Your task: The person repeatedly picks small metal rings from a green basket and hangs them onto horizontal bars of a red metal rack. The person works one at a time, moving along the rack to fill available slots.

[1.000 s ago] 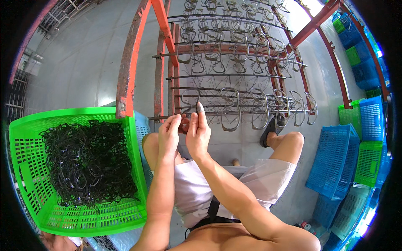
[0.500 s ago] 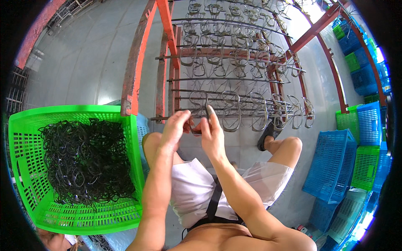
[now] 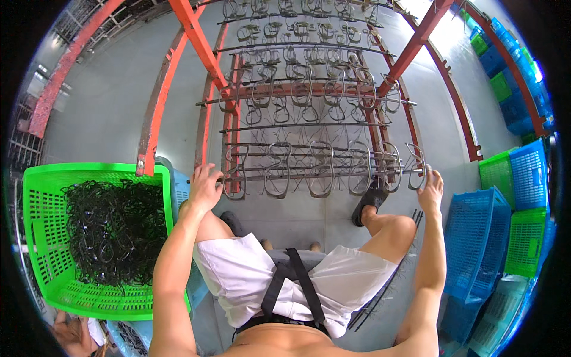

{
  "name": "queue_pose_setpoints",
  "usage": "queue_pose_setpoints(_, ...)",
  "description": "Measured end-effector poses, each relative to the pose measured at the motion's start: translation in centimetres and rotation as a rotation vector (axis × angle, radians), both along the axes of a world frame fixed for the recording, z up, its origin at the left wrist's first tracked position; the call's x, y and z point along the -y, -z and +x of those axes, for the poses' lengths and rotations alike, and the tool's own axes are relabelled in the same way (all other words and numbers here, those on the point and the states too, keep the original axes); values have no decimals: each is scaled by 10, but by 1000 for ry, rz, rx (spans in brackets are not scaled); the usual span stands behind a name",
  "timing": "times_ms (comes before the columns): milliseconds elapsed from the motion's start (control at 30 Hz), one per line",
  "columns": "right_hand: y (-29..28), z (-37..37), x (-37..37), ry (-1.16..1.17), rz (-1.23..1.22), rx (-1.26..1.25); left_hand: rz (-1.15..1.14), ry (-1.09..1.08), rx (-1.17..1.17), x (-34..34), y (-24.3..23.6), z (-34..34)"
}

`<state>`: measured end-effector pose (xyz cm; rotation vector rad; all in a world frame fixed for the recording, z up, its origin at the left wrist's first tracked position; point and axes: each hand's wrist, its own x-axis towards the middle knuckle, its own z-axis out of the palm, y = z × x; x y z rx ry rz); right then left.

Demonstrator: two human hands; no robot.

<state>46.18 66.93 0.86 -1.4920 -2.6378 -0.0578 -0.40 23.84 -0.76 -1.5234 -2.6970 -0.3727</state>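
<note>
A dark metal rod runs crosswise in front of me at the low near side of the red rack. My left hand is closed at its left end, and my right hand is closed at its right end. From this rod hang several grey, curved, figure-eight-like loops in a row. One loop hangs close beside my right fingers, and another hangs just right of my left hand. My fingertips are partly hidden at both ends.
The red rack holds more rods of similar loops farther off. A green basket of tangled black loops stands at my left. Blue crates and green crates are stacked at right. Thin rods lie by my right leg.
My hands have parted from close together at the middle of the row to the rod's two ends. An extra loop now hangs at the left, where my hands were working. The view has shifted slightly.
</note>
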Motion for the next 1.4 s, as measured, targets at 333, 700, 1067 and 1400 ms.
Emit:
queue_pose_setpoints(333,57,20,-66,-238,-39,-346,252,-28,92,-24,-3,31)
queue_pose_setpoints(700,-22,107,-12,178,56,-522,36,15,11,-42,-9,-43)
queue_pose_setpoints(1067,-80,-92,226,-40,-342,-577,39,-1128,-212,252,-57,-56)
queue_pose_setpoints(1400,-45,-186,336,-792,-921,-385,-67,-1538,525,323,-13,-78)
